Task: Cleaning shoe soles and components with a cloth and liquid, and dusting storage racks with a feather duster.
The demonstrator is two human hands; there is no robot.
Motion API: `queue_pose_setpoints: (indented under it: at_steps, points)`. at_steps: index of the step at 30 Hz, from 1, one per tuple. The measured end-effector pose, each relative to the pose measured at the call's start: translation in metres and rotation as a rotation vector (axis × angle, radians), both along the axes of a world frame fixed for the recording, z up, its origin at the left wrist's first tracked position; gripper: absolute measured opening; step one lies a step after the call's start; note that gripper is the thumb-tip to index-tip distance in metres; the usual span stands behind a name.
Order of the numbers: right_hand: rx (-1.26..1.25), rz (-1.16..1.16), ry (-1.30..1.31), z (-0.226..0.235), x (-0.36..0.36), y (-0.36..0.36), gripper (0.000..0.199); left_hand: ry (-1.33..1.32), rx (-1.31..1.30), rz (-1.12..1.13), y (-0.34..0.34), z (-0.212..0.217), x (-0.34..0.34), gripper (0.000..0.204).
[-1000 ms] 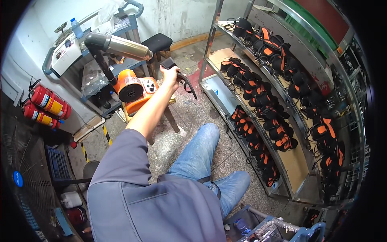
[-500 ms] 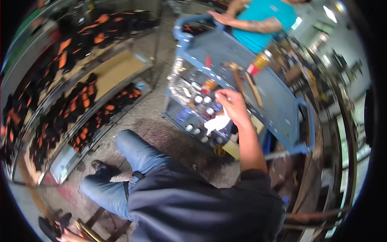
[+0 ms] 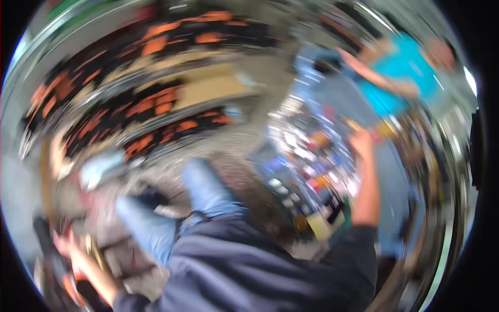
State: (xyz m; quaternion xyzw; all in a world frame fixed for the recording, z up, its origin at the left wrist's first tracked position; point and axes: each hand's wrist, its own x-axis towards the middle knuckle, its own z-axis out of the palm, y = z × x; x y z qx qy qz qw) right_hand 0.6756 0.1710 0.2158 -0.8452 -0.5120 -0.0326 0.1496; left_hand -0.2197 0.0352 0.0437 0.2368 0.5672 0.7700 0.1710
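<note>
My right hand (image 3: 362,143) reaches out over the top of a blue cart (image 3: 392,182). It is beside a wooden-handled hammer (image 3: 353,125), and motion blur hides whether the fingers touch it or are closed. On the cart's lower shelf, under that forearm, sit several small bottles with white caps (image 3: 283,190). Far to the left, my left hand (image 3: 65,244) is raised next to a dark, long object (image 3: 46,242). Its fingers are smeared too, so I cannot make out whether they hold it. Black and orange pieces (image 3: 73,291) lie below this hand.
Shelves (image 3: 208,96) loaded with black and orange pieces line the far left. A person in a turquoise shirt (image 3: 405,78) stands behind the cart, an arm over its far end. A yellow and red bottle (image 3: 384,130) is on the cart top. My jeans-clad legs (image 3: 208,190) are between shelves and cart.
The view has swung, shifting shelves and cart rightward. My right hand has moved from above the bottles to the hammer; the white cloth-like thing beneath it is no longer distinct. More of my left forearm shows.
</note>
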Motion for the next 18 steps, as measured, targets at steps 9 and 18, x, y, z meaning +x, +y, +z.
queue_pose_setpoints:
  at_steps: [9,18]
  points:
    - [0.511,0.873,0.436,-0.064,-0.526,0.084,0.035,-0.785,0.653,-0.001,-0.028,-0.022,-0.238,0.04]
    - [1.032,0.42,0.756,0.052,-0.162,-0.121,0.035,-0.725,0.707,0.107,-0.103,-0.011,-0.27,0.049]
